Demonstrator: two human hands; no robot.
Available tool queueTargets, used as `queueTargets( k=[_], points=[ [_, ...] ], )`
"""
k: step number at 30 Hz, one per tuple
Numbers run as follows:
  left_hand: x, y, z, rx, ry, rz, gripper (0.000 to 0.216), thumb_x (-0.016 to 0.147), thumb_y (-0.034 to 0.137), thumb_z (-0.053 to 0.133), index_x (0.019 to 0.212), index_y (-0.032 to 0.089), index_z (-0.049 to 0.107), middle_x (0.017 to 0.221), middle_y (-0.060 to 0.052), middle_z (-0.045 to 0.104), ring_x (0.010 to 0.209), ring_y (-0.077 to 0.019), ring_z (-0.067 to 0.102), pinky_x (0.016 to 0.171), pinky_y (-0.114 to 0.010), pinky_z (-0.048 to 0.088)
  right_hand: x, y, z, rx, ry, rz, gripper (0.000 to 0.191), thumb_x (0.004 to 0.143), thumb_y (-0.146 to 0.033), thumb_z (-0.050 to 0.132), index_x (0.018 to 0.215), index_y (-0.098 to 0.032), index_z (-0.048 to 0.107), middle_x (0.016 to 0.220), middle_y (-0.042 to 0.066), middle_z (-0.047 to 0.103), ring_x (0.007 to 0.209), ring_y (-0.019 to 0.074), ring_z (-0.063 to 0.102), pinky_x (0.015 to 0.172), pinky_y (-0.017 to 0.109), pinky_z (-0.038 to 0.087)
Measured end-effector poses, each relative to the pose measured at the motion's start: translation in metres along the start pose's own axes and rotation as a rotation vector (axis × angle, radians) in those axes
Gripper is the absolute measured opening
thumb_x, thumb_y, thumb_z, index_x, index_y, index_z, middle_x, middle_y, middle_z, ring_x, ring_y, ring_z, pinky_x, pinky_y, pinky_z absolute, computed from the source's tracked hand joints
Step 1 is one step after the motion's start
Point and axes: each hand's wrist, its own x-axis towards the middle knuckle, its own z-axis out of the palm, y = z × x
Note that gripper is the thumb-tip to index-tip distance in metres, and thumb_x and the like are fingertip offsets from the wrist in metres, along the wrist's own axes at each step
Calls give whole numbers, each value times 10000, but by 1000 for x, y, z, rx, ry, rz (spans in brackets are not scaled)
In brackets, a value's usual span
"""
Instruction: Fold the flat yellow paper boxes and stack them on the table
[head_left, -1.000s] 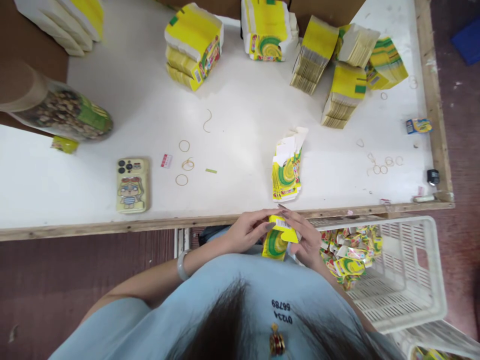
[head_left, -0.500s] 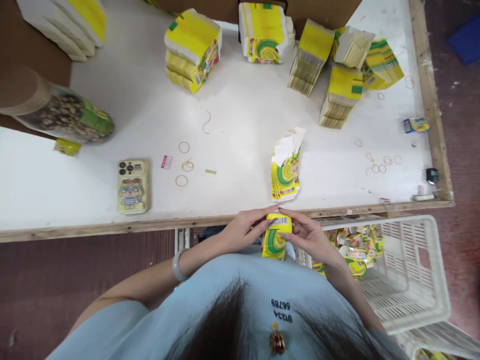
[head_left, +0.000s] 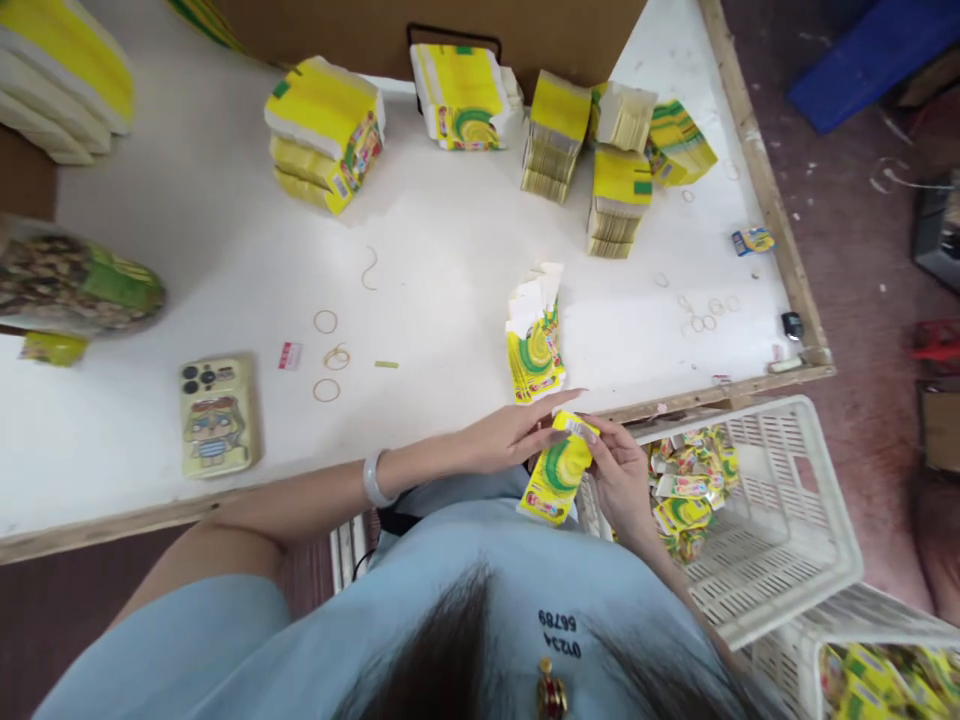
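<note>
A small yellow-and-green printed carton is held tilted in front of my body, just off the table's front edge. My right hand pinches it at the upper right, fingers partly hidden behind it. My left hand lies across its top end, the thumb pressed on the printed face and a finger stretched out above it. Directly beyond my hands, a fanned pile of flat cartons with white flaps rests on the white table.
Bundles of flat cartons stand along the back. A phone and a clear jar are at left. Rubber bands lie scattered. At right below the table, a white crate holds many cartons.
The carton has tilted, its lower end swinging left, and more of its printed face shows. My left finger now reaches further right over its top. The view has shifted to the right.
</note>
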Motion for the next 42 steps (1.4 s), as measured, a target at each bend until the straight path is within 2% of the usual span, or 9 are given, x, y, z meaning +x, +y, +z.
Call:
queueTargets(
  k=[6, 15, 18, 23, 26, 30, 35, 39, 42],
  points=[
    [-25, -8, 49, -301, 388, -61, 637, 1058, 606, 306, 1513, 182, 442, 1425, -162, 612, 1331, -246, 585, 1184, -432, 434, 1, 8, 19, -118, 77, -179, 280, 848, -468, 745, 928, -200, 761, 906, 57, 805, 807, 185, 726, 767, 330, 595],
    [-20, -15, 45, -221, 292, -141, 640, 1062, 569, 332, 1558, 166, 349, 1214, -133, 701, 1037, -230, 685, 936, -377, 544, 4, 6, 19, -188, -34, -208, 260, 848, -450, 753, 961, -219, 789, 942, 65, 813, 791, 190, 735, 728, 329, 604],
    [0, -17, 10, 9, 319, -34, 586, 1054, 541, 370, 1498, 168, 460, 1095, -109, 708, 966, -241, 666, 904, -378, 527, 9, -12, -24, -395, 89, -308, 365, 860, -533, 703, 986, -202, 791, 953, 98, 801, 775, 219, 726, 695, 351, 583],
    [59, -28, -89, 561, 733, -81, 675, 909, 489, 717, 1419, 103, 502, 1318, -189, 582, 1244, -319, 509, 1096, -456, 396, 10, -61, -113, -1352, 583, -252, 671, 939, -637, 534, 1357, -136, 691, 975, 218, 737, 795, 357, 692, 695, 474, 513],
    [91, -40, -124, 630, 595, -252, 614, 806, 461, 839, 1226, 76, 609, 1136, -151, 634, 1080, -291, 557, 976, -413, 447, 9, -70, -125, -1557, 629, -144, 866, 913, -715, 521, 1533, -110, 511, 999, 246, 729, 807, 410, 681, 679, 491, 482],
    [107, -46, -138, 754, 363, -178, 313, 989, 392, 623, 920, 99, 710, 984, -133, 670, 971, -257, 585, 889, -379, 462, 23, -53, -100, -1396, 528, -313, 783, 932, -732, 479, 1410, -130, 627, 842, 139, 733, 734, 309, 665, 697, 421, 494],
    [93, -23, -140, 941, 512, 84, 382, 1075, 366, 430, 1194, 136, 711, 1249, -171, 663, 1153, -290, 592, 968, -423, 460, 63, -37, -43, -1085, 325, -740, 562, 971, -568, 569, 1352, -160, 636, 1026, 140, 748, 928, 273, 697, 872, 430, 564],
    [71, 7, -115, 732, 615, 226, 529, 1107, 436, 302, 1024, 118, 717, 798, -74, 678, 742, -172, 642, 722, -290, 481, 93, -37, 22, -803, 221, -1065, 563, 1005, -446, 554, 1508, -213, 453, 1393, 184, 613, 1335, 319, 574, 1089, 562, 496],
    [53, 27, -88, 548, 616, 282, 547, 1107, 466, 304, 1010, 109, 707, 661, -12, 614, 595, -112, 585, 619, -231, 438, 103, -36, 59, -693, 138, -1172, 544, 1024, -415, 514, 1527, -231, 418, 1345, 175, 622, 1272, 312, 607, 1044, 553, 531]
  ],
)
